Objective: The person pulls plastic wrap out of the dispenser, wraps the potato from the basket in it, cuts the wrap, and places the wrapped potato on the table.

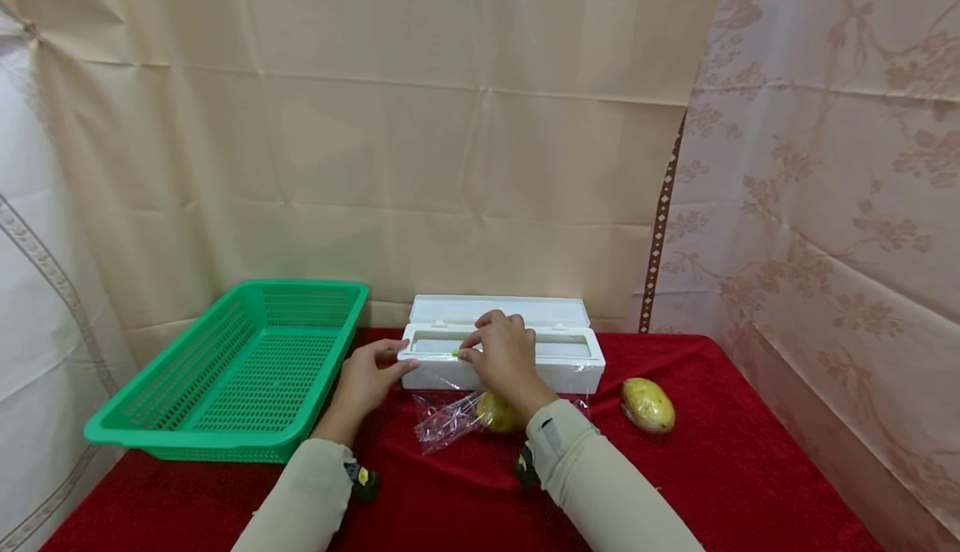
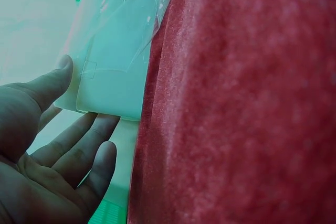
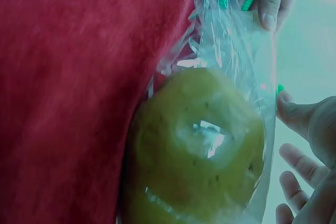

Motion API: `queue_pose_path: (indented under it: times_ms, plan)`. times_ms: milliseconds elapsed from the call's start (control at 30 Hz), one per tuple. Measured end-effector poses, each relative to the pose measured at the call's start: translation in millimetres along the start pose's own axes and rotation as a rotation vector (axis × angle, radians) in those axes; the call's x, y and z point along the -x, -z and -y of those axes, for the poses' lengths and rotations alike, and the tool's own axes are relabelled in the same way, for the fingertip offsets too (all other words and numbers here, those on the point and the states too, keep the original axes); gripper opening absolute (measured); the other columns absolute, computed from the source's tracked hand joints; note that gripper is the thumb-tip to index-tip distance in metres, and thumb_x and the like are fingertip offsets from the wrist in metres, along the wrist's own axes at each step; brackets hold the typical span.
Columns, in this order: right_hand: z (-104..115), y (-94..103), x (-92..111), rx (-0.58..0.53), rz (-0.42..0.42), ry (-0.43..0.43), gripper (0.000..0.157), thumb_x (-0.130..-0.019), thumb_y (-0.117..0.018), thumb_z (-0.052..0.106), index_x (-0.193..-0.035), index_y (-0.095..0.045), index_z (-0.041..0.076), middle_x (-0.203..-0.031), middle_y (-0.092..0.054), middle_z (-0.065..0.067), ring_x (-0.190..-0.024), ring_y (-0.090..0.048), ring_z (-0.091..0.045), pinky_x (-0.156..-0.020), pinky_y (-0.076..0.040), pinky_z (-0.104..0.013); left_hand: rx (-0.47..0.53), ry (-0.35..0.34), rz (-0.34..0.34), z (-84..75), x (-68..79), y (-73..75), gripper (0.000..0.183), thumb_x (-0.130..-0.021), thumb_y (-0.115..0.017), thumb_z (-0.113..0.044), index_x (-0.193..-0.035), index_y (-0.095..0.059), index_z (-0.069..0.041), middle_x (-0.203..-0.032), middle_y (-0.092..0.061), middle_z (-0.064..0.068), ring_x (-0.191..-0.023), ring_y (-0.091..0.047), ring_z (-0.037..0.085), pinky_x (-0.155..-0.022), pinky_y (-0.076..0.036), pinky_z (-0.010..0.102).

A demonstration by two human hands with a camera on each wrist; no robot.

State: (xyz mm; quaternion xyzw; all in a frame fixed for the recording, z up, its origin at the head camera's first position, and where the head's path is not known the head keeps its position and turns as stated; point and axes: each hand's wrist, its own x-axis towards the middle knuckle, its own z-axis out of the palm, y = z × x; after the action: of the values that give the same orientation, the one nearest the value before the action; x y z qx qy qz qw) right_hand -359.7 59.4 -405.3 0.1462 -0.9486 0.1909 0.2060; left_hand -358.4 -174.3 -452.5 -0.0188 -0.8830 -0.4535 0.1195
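A white cling film dispenser (image 1: 438,375) stands on the red cloth with its lid (image 1: 498,310) raised at the back. My left hand (image 1: 365,378) grips the dispenser's left end, thumb along the front top edge and fingers at the end face. With thumb and fingertips, my right hand (image 1: 508,356) pinches a small green slide cutter (image 1: 455,353) on the front rail, left of the middle. Clear film (image 1: 442,427) hangs from that edge over the front. A yellow potato (image 3: 194,145) lies in the film, under my right wrist, partly hidden in the head view.
At the left stands a large green plastic basket (image 1: 225,444), close to my left forearm. A second potato (image 1: 648,406), wrapped in film, rests on the red cloth (image 1: 720,469) at the right. Behind the table hangs a beige curtain (image 1: 420,152).
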Motion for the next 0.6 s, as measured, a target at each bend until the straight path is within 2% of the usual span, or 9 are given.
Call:
queue_pose_path:
  times_ms: [267,600]
  plan:
    - [-12,3.9,1,0.005,0.008,-0.027,0.007,-0.086,-0.082,0.042,-0.088,-0.084,0.036,-0.130,-0.066,0.003,-0.119,-0.054,-0.031,-0.090,-0.042,-0.051,-0.005,-0.002,0.000,0.4,-0.6,-0.5,0.049,-0.089,-0.081,-0.035,-0.133,-0.070,-0.017,-0.131,-0.071,0.015,-0.123,-0.064,0.034,-0.103,-0.052,0.053]
    - [-27,12.3,3,0.018,0.005,-0.028,0.005,-0.086,-0.083,0.041,-0.087,-0.084,0.037,-0.130,-0.066,0.003,-0.120,-0.054,-0.032,-0.090,-0.041,-0.052,0.012,0.015,0.004,-0.7,0.7,0.2,0.050,-0.090,-0.080,-0.037,-0.135,-0.069,-0.018,-0.133,-0.070,0.015,-0.123,-0.064,0.033,-0.102,-0.054,0.053]
